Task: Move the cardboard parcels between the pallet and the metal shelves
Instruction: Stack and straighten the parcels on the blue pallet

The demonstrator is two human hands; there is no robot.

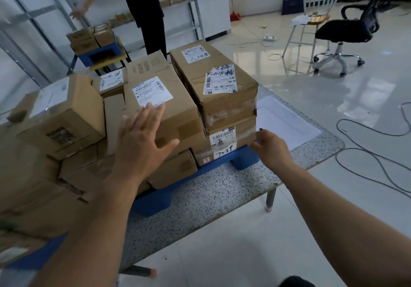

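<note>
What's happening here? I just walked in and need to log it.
A person is reaching into brown cardboard parcels stacked on a blue plastic pallet atop a speckled table. The left hand hovers open over a labelled parcel; the right hand reaches for the taped end stack. Another person stands at the metal shelves.

speckled table [206, 195] bears a blue pallet [155, 201] and white paper [284, 122].
</note>
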